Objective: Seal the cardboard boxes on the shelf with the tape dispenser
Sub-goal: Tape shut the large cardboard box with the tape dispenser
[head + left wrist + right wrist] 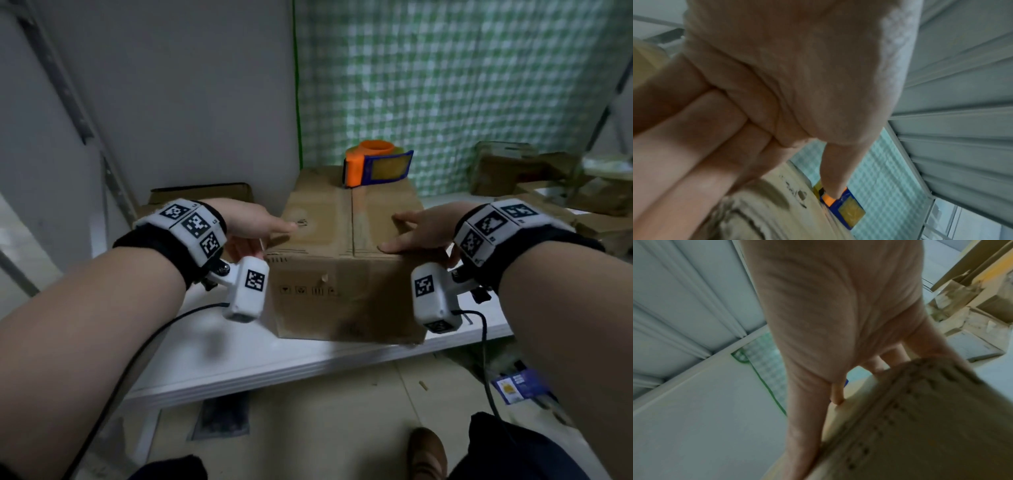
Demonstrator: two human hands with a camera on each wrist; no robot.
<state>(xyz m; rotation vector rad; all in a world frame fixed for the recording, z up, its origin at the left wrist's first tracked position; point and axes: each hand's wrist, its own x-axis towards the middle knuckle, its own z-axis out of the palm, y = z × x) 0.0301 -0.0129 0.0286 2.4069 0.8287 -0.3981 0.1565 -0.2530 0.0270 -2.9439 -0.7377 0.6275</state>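
A closed cardboard box (346, 219) stands on the white shelf (308, 356), its top flaps meeting in a centre seam. An orange and blue tape dispenser (376, 168) sits on the box top at its far edge. My left hand (253, 229) is at the box's near left top corner, thumb lying on top and fingers down the left side. My right hand (421, 233) is at the near right top corner, thumb along the front edge. The left wrist view shows the thumb stretched over the box (789, 199) toward the dispenser (846, 209). The right wrist view shows fingers on the box (920, 426).
Flattened cardboard (202, 193) lies behind the box at the left, against a grey wall panel (171, 102). More boxes and wrapped packs (534, 178) crowd the shelf at the right. A green checked cloth (445, 85) hangs behind. A blue packet (517, 385) lies on the floor.
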